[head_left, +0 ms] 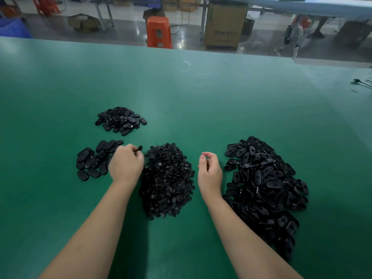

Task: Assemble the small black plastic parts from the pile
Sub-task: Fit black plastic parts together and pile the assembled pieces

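Four heaps of black plastic parts lie on the green table (181,93). A middle pile of small round pieces (168,182) sits between my hands. A large pile of oval shells (263,188) lies to the right. Two smaller groups of oval parts lie at the left: a near group (94,160) and a far group (120,120). My left hand (125,164) hovers between the near left group and the middle pile, pinching a small black piece (138,149) at its fingertips. My right hand (209,172) hangs between the middle and right piles, fingers loosely curled, holding nothing.
Beyond the table's far edge stand an orange stool (159,32), a cardboard box (224,25) and other boxes on the floor. A black cable (362,82) lies at the table's right edge. Bare green surface stretches behind the piles.
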The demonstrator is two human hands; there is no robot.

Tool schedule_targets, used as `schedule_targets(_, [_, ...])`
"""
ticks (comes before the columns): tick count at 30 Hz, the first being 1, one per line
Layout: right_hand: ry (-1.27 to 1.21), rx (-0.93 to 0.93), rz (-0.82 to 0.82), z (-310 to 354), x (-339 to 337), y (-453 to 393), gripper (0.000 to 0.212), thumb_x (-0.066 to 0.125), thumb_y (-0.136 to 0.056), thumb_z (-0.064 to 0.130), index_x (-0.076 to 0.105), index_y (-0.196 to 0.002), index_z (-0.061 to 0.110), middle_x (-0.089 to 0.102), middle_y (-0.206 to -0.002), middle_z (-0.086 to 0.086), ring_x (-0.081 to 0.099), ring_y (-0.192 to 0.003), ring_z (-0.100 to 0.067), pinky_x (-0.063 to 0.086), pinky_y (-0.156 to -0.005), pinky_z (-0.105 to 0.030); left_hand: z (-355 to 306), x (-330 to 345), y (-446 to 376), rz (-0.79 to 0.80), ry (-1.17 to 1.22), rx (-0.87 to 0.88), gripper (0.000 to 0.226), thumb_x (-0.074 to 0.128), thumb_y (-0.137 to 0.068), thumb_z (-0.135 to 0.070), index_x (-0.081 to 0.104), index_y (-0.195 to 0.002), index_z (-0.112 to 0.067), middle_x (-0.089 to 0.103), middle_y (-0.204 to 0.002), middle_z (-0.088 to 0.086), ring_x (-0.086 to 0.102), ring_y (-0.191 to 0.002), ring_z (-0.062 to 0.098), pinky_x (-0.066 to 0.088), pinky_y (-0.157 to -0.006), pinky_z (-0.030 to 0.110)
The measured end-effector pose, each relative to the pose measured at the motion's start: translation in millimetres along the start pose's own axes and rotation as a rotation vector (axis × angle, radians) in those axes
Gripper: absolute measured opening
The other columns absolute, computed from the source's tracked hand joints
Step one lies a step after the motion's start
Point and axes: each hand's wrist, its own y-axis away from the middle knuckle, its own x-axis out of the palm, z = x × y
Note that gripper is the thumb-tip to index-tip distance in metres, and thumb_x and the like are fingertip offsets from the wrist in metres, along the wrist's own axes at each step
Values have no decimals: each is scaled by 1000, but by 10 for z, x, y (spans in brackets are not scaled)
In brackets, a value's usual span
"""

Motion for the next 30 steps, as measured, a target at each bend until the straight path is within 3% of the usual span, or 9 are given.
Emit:
schedule_targets(5, [20, -13, 2, -3, 5, 6, 9, 49, -101, 36, 56, -103, 30, 63, -77, 9, 55, -62, 0, 45, -59, -25, 436, -82, -103, -28, -188, -65, 25, 56, -97, -19, 70, -117, -12, 70, -101, 13, 60, -80, 34, 42, -62, 35])
schedule_targets(11, [29, -13, 11, 7, -5, 23, 8, 50, -101, 36, 56, -102, 31, 63, -78, 10, 56, -64, 2, 43, -59, -22, 521, -115, -114, -49, -162, -68, 30, 61, -96, -20, 64, -125, -12, 68, -105, 13, 64, -86, 38, 44, -63, 37])
schedule_targets(16, [43, -21, 9, 17, -3, 19, 8, 51, -101, 35, 57, -102, 30, 63, -78, 12, 57, -67, 4, 44, -59, -21, 441, -48, -9, -105, -107, 49, 25, 56, -99, -16, 69, -120, -12, 63, -110, 10, 58, -71, 31, 42, -58, 34])
schedule_targets(19, [51, -22, 10, 14, -1, 17, 8, 51, -101, 35, 58, -101, 30, 63, -79, 12, 57, -69, 4, 47, -60, -23, 350, 19, 64, -104, -71, 149, 26, 53, -100, -13, 71, -119, -11, 69, -111, 6, 64, -76, 27, 42, -55, 30])
schedule_targets(24, [96, -15, 5, 22, 3, 16, 9, 51, -101, 32, 57, -95, 32, 62, -77, 13, 57, -67, 0, 44, -59, -22, 280, 142, 187, -68, -9, 168, 27, 53, -99, -11, 72, -118, -12, 72, -114, 3, 68, -87, 24, 49, -61, 30])
schedule_targets(30, [148, -21, 28, 52, 1, 24, 11, 51, -101, 30, 57, -92, 31, 61, -73, 12, 53, -62, -3, 40, -56, -23, 310, 220, 240, -50, 29, 211, 21, 56, -98, -16, 74, -108, -14, 70, -111, -3, 66, -79, 18, 48, -57, 27])
